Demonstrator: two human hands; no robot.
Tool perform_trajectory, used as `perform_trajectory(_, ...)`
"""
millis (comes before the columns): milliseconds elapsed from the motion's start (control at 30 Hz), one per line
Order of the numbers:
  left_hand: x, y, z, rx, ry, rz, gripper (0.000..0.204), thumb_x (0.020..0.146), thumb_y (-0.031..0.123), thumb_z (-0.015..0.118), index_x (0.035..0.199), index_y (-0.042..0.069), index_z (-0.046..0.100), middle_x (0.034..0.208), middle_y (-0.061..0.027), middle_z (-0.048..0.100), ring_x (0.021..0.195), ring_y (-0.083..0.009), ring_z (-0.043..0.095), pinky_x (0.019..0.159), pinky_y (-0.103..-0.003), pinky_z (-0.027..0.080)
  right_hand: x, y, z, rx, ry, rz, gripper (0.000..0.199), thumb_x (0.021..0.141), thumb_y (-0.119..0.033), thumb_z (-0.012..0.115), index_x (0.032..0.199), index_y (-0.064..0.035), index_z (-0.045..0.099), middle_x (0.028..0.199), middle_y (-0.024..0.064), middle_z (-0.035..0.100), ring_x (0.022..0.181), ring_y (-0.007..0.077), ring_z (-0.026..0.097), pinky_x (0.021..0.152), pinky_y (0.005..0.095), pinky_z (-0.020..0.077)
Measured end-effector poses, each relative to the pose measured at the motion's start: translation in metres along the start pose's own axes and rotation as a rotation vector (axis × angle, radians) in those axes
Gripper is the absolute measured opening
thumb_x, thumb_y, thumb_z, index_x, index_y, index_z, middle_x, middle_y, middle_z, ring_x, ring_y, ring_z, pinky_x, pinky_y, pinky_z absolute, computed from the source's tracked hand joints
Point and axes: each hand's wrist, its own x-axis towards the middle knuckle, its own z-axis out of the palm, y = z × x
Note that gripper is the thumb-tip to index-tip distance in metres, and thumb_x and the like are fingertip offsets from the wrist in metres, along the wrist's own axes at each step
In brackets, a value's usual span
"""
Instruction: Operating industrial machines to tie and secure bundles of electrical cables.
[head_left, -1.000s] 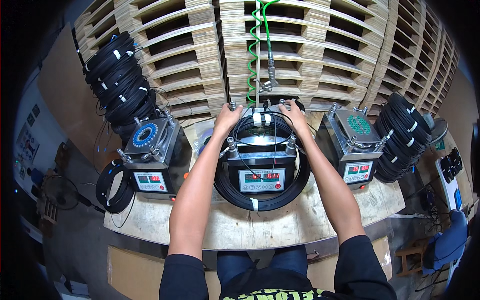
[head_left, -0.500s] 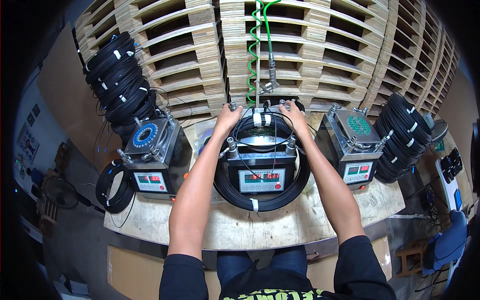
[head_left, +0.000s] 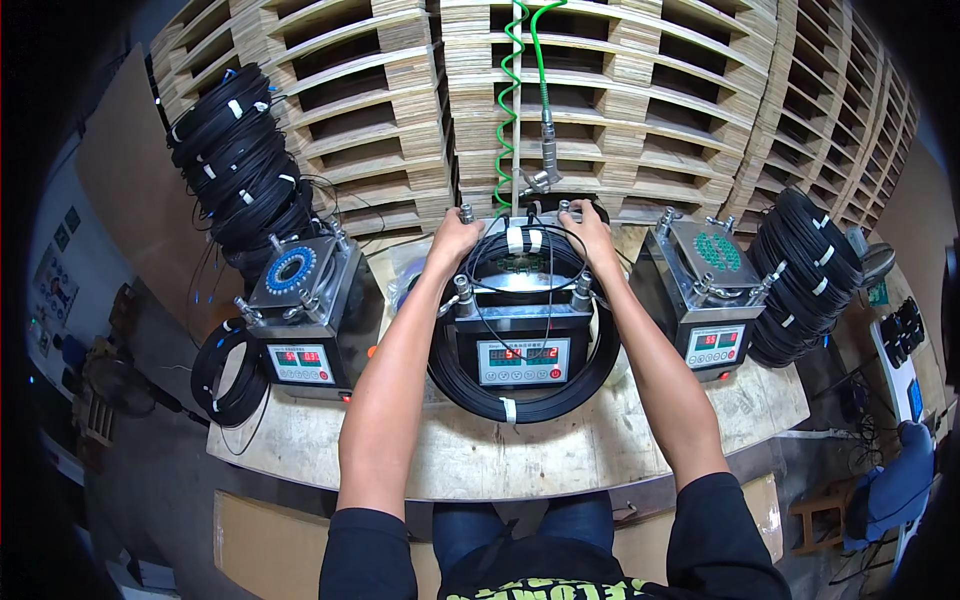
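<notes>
1. Nearest us, the wooden tabletop curves across the view, with our two forearms reaching over it from below.
2. Between the forearms we see a black cable coil sweeping around the front of the middle machine; a white tie binds its lowest part, and both hands are beyond that part.
3. The middle machine stands upright, its lit control panel facing us. It lies between our hands and on our side of them.
4. At its far left corner, our left hand is narrowed around the rear left post, thumb on one side and fingers on the other.
5. At the far right corner, our right hand is likewise narrowed on the rear right post. We cannot tell how firmly either hand presses.
6. Well apart from the hands, we have a blue-ringed machine on the left and a green-dotted machine on the right.
7. Behind these rise stacked black coils; beyond our hands hangs a green hose before wooden pallets.
</notes>
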Motion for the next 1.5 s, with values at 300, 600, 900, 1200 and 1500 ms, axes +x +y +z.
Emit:
perform_trajectory(300,0.004,-0.002,0.001,0.025,0.016,-0.040,0.070,0.085,0.037,0.061,0.139,-0.004,0.043,0.132,-0.0280,0.056,0.126,-0.0383,0.053,0.106,-0.040,0.039,-0.002,-0.005,0.001,-0.064,0.015,0.024,0.057,0.086,-0.040,0.058,0.131,-0.0063,0.052,0.114,0.0301,0.064,0.111,0.0440,0.061,0.097,0.0468,0.0460)
perform_trajectory(600,0.014,-0.017,-0.002,0.082,0.037,-0.036,0.067,0.086,0.033,0.060,0.140,-0.001,0.043,0.130,-0.0278,0.057,0.125,-0.0388,0.054,0.105,-0.042,0.040,0.001,-0.002,0.004,0.032,0.007,-0.080,0.055,0.086,-0.033,0.063,0.131,-0.0039,0.053,0.121,0.0241,0.063,0.115,0.0394,0.060,0.098,0.0423,0.0458)
perform_trajectory(900,0.010,-0.013,0.002,-0.026,0.015,-0.026,0.064,0.087,0.031,0.059,0.138,-0.005,0.044,0.130,-0.0292,0.056,0.124,-0.0365,0.055,0.105,-0.039,0.041,-0.005,-0.009,-0.001,-0.050,0.023,0.025,0.057,0.084,-0.037,0.063,0.131,-0.0060,0.053,0.116,0.0269,0.064,0.112,0.0422,0.061,0.097,0.0446,0.0462)
perform_trajectory(1200,0.004,-0.001,0.005,0.084,0.032,-0.052,0.057,0.091,0.028,0.053,0.138,-0.002,0.045,0.130,-0.0281,0.057,0.124,-0.0387,0.054,0.104,-0.041,0.041,0.004,0.010,0.002,0.025,0.051,-0.138,0.049,0.088,-0.032,0.062,0.128,-0.0060,0.055,0.117,0.0242,0.065,0.111,0.0406,0.061,0.095,0.0432,0.0472)
perform_trajectory(1500,0.014,-0.016,0.004,0.056,0.054,0.036,0.055,0.089,0.022,0.052,0.137,-0.004,0.046,0.124,-0.0297,0.060,0.120,-0.0393,0.057,0.102,-0.041,0.042,0.002,0.002,0.003,-0.024,0.021,0.018,0.055,0.086,-0.037,0.060,0.132,-0.0082,0.053,0.116,0.0277,0.064,0.111,0.0428,0.061,0.096,0.0458,0.0464)
